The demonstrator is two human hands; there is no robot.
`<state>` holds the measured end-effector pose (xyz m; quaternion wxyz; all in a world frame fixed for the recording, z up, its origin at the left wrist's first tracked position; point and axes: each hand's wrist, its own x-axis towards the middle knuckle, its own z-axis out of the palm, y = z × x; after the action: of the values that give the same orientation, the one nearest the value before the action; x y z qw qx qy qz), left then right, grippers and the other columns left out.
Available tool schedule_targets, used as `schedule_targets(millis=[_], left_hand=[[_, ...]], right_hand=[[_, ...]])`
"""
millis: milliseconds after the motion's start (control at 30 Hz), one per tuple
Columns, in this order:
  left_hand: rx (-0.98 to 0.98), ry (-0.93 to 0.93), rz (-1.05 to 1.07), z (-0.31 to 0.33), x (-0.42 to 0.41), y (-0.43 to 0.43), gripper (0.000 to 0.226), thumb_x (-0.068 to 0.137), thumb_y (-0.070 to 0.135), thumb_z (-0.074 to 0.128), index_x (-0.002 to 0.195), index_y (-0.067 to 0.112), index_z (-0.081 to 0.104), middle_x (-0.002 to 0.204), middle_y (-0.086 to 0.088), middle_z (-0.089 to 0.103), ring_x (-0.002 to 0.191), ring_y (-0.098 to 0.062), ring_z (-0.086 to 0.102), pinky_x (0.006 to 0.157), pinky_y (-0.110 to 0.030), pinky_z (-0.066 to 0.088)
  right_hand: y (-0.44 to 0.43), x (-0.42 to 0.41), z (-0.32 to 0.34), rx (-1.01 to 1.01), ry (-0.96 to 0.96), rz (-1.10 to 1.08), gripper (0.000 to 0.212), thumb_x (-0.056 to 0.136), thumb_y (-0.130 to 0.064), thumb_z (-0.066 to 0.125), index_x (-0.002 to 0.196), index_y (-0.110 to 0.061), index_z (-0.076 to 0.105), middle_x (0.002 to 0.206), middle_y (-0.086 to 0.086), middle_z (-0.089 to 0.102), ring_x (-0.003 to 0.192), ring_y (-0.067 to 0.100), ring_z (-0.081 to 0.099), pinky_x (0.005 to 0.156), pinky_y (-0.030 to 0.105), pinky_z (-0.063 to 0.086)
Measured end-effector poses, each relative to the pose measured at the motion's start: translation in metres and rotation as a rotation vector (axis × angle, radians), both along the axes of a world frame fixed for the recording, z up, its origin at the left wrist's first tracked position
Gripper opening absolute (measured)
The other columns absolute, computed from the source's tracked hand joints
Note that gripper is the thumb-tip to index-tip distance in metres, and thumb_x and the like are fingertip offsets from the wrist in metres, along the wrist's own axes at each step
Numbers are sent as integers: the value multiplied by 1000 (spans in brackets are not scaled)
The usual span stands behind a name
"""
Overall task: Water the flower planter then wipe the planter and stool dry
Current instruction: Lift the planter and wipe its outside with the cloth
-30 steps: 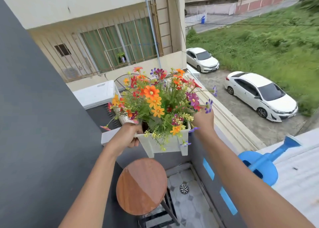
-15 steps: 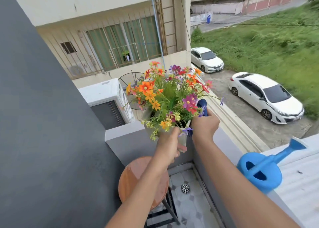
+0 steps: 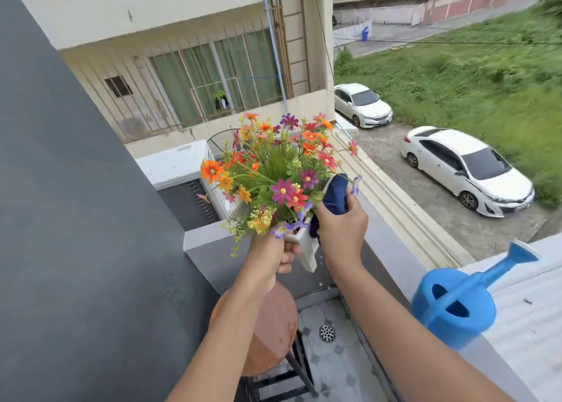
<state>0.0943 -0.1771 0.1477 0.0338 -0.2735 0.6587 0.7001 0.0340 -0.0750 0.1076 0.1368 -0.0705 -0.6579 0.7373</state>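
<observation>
A white planter (image 3: 307,249) full of orange, pink and purple flowers (image 3: 279,170) is held up in the air over the round wooden stool (image 3: 273,334). My left hand (image 3: 270,249) grips its near end from below. My right hand (image 3: 342,228) presses a dark blue cloth (image 3: 336,196) against the planter's right side. Water drops fall from the planter's lower corner. The stool's top is partly hidden by my left forearm. A blue watering can (image 3: 456,307) stands on the ledge at the right, away from both hands.
A grey wall (image 3: 76,219) closes the left side. A grey parapet (image 3: 209,243) runs behind and to the right of the stool. Below lies a tiled floor with a round drain (image 3: 327,332). An air-conditioner unit (image 3: 176,167) sits beyond the parapet. Cars are parked far below.
The planter has turned from broadside to end-on and tilted. My left hand shifted right under its near end. My right hand now shows the blue cloth against the planter's side.
</observation>
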Motion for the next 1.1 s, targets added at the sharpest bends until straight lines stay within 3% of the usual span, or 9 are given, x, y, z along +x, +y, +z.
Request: schedule_targets(millis=[167,267,400,500,633,767,933,1000,1100], left_hand=[[78,30,37,7,-2,-18,24,94,7,29,78,12,46,50,-9,53,31,-7,29,34,-15,16],[160,64,42,10,-3,-27,24,95,9,27,77,14,43,46,-8,54,30,-7,30,33,-14,18],[188,84,3,15,0,-30,23,95,11,28,76,16,39,46,-7,53,29,-6,28,34,-13,16],[187,85,-46,18,4,-28,23,95,9,30,74,15,38,47,-6,53,29,-6,28,33,-13,16],[204,107,-80,23,5,-22,23,95,10,31,74,16,37,49,-6,52,31,-5,27,33,-14,15],[170,133,-31,27,-5,-21,21,96,13,33,76,17,38,49,-6,52,31,-5,27,32,-14,16],[97,130,-5,27,-6,-25,23,98,13,32,78,16,41,50,-6,51,29,-4,27,31,-13,16],[136,122,-21,23,-1,-22,23,98,12,31,78,16,41,51,-7,52,29,-5,27,31,-13,16],[198,120,-46,15,3,-15,24,98,10,30,77,15,41,49,-5,53,30,-4,28,30,-14,18]], right_hand=[[0,16,-3,120,133,190,49,87,-53,59,130,-29,57,95,-1,56,91,21,58,83,37,47],[-5,38,-17,254,244,211,65,97,-40,51,156,-19,34,101,-17,51,98,11,54,84,15,39],[-7,50,-25,353,416,157,61,96,-35,53,153,-18,40,111,-24,46,100,10,52,89,18,39],[2,11,-6,290,306,29,61,93,-35,59,149,-14,47,113,2,49,108,21,54,97,26,41],[10,-18,17,214,267,-54,55,95,-26,65,145,-7,52,111,9,52,107,22,56,93,6,36],[-7,27,5,218,357,23,51,93,-23,64,142,-11,56,101,3,55,94,-4,55,86,8,38],[-10,49,-10,265,384,98,47,91,-14,69,137,-8,60,97,-2,56,94,-13,54,85,4,38],[-4,20,2,253,302,31,46,93,-18,68,138,-8,61,105,4,59,96,-8,55,87,5,37],[7,-30,20,227,194,-49,44,98,-21,63,139,-7,59,116,15,59,107,20,59,87,14,36]])
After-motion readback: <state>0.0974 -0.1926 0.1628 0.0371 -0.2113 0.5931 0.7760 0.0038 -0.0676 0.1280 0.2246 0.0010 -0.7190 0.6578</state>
